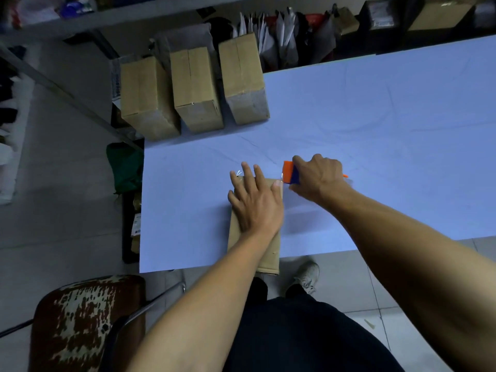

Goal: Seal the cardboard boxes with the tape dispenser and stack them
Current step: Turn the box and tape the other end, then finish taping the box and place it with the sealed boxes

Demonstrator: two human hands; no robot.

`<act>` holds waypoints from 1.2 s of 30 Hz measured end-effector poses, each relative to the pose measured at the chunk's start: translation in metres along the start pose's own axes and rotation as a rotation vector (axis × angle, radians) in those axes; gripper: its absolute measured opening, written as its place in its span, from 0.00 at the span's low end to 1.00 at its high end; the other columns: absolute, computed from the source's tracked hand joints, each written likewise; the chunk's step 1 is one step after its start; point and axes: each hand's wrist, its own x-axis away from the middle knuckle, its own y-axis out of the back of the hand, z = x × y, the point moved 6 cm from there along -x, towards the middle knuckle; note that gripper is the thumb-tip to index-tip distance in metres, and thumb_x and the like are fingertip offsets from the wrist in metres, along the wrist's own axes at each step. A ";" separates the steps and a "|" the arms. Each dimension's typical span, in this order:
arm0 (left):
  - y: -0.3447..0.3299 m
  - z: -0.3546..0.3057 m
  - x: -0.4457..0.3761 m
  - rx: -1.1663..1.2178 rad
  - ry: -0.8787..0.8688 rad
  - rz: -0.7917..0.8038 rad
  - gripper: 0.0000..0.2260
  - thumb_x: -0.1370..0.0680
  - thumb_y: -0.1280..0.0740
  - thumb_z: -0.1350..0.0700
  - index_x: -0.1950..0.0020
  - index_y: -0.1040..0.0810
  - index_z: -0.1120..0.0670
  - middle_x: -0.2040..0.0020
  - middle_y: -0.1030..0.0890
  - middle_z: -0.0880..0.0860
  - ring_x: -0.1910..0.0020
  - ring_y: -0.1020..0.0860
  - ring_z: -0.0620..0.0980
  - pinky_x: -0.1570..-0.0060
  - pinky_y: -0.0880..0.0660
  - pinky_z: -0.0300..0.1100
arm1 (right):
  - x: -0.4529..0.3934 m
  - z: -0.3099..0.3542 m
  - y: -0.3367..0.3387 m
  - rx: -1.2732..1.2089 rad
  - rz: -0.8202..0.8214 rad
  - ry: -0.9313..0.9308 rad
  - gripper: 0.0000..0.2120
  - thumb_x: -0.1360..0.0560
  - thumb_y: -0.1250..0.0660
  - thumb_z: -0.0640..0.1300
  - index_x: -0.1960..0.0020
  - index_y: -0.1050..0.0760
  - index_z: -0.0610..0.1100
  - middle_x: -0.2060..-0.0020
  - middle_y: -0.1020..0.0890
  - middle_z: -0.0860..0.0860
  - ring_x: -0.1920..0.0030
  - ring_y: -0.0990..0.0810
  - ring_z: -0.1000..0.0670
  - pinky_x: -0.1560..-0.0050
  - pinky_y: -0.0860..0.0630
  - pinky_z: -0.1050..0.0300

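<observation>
A narrow cardboard box [271,253] lies lengthwise on the pale blue table [375,130], its near end reaching the table's front edge. My left hand [255,200] presses flat on the box's far end with straight, spread fingers. My right hand [319,175] grips an orange and blue tape dispenser [291,172] just beyond the box's far right corner, where a bit of clear tape glints. Three more cardboard boxes [193,87] stand side by side at the table's far left corner.
A worn patterned chair [80,318] stands at the lower left, near the table's front corner. A green bag [124,165] sits on the floor by the table's left edge. Metal shelving and hanging bags fill the back. My shoe [307,275] shows below the table edge.
</observation>
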 end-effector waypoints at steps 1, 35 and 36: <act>0.003 0.002 0.000 0.042 -0.003 0.015 0.28 0.19 0.49 0.43 0.23 0.32 0.54 0.21 0.38 0.57 0.23 0.39 0.62 0.35 0.34 0.59 | 0.002 -0.001 -0.005 -0.019 0.000 -0.008 0.21 0.25 0.33 0.54 0.36 0.33 0.50 0.54 0.29 0.45 0.52 0.24 0.41 0.54 0.36 0.50; 0.024 0.057 -0.008 0.894 0.309 -0.002 0.03 0.22 0.29 0.53 0.51 0.19 0.50 0.55 0.17 0.44 0.53 0.18 0.42 0.61 0.29 0.25 | 0.044 0.015 -0.015 -0.872 -0.226 -0.012 0.16 0.20 0.38 0.46 0.59 0.25 0.35 0.67 0.24 0.43 0.64 0.28 0.44 0.68 0.37 0.55; 0.024 0.057 -0.009 0.900 0.298 0.020 0.04 0.22 0.30 0.53 0.49 0.19 0.50 0.54 0.18 0.42 0.53 0.19 0.41 0.61 0.29 0.24 | 0.042 0.015 -0.017 -0.908 -0.227 -0.017 0.15 0.20 0.38 0.47 0.57 0.23 0.36 0.65 0.22 0.43 0.62 0.25 0.43 0.64 0.34 0.53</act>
